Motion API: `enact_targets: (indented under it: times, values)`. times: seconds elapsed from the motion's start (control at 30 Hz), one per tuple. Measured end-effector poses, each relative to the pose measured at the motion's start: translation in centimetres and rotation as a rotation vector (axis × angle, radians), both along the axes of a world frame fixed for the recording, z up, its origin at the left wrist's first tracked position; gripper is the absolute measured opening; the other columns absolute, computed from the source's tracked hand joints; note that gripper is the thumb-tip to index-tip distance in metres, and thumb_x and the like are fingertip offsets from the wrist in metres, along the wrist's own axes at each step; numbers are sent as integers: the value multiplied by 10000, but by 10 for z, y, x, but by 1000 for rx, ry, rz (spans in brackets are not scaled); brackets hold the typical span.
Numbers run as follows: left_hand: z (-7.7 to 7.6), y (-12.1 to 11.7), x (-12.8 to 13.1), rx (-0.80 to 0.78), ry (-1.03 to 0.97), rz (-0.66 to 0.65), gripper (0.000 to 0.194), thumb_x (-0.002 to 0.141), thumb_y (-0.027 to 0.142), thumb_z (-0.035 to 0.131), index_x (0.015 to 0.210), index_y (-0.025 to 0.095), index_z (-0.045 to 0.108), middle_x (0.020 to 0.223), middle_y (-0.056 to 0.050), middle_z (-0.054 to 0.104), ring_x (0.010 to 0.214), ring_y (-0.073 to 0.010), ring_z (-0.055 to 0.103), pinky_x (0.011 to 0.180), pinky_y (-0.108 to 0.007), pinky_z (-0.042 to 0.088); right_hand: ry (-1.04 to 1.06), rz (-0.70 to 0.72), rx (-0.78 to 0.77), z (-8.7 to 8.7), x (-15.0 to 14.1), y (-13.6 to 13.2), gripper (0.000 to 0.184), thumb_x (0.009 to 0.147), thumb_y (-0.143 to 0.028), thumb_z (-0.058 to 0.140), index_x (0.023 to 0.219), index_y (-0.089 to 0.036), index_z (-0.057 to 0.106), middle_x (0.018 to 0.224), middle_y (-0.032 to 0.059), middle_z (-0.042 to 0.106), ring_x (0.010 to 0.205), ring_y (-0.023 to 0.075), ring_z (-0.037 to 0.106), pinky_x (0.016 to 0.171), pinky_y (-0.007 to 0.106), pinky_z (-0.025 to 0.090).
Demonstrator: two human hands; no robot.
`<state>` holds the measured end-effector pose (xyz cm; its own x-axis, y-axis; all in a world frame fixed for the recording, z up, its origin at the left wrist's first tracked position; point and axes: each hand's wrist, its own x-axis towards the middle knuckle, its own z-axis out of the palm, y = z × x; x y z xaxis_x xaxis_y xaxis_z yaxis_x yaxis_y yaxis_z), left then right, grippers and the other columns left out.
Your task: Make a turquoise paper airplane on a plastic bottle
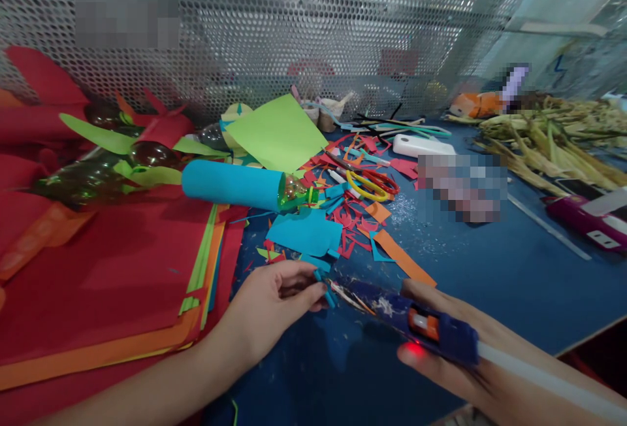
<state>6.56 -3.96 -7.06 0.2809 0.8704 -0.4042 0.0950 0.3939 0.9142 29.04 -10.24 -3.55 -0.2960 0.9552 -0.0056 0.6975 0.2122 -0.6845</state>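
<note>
Between thumb and fingers, my left hand (pixel 274 302) pinches a small folded strip of blue paper (pixel 330 293). My right hand (pixel 450 328) is wrapped round a dark blue hot glue gun (pixel 386 305), its nozzle at or very close to the paper strip. A red light glows by my right thumb, and a whitish glue stick (pixel 533 374) runs out of the gun's back. Just beyond my left hand lies a cut piece of blue paper (pixel 306 233). Behind it rests a plastic bottle (pixel 296 192) wrapped in a blue paper sleeve (pixel 235 185), lying on its side.
Stacked red paper (pixel 112 269) covers the left, with paper-finned bottles (pixel 151 145) behind. Yellow- and red-handled scissors (pixel 369 184) lie among red scraps (pixel 350 220). A green sheet (pixel 279 131) leans near the perforated metal wall (pixel 294 27). Dried husks (pixel 553 132) and a purple tool (pixel 588 220) are right.
</note>
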Motion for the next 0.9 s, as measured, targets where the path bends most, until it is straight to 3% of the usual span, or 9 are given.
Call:
enact_targets:
  times: [0.3, 0.6, 0.9]
  values:
    - [2, 0, -1, 6, -6, -13, 127, 653, 241, 731, 736, 157, 686, 663, 18, 714, 624, -134, 676, 630, -206, 544, 0, -5, 9, 0, -2, -1, 380, 893, -600, 397, 864, -268, 582, 754, 15, 671, 655, 195, 663, 620, 292, 565]
    - [3, 1, -1, -38, -42, 3, 212, 587, 266, 765, 733, 138, 677, 660, -6, 716, 644, -167, 689, 651, -241, 559, -70, 58, -47, 10, -5, 9, 171, 889, -433, 529, 863, -271, 580, 772, 0, 657, 638, 159, 634, 580, 269, 528]
    - [1, 1, 0, -16, -38, 43, 152, 602, 236, 761, 689, 161, 662, 622, 41, 696, 603, -121, 669, 617, -188, 562, -36, 48, 24, -1, 1, 0, 211, 902, -468, 483, 841, -276, 545, 734, -2, 633, 624, 174, 637, 579, 279, 541]
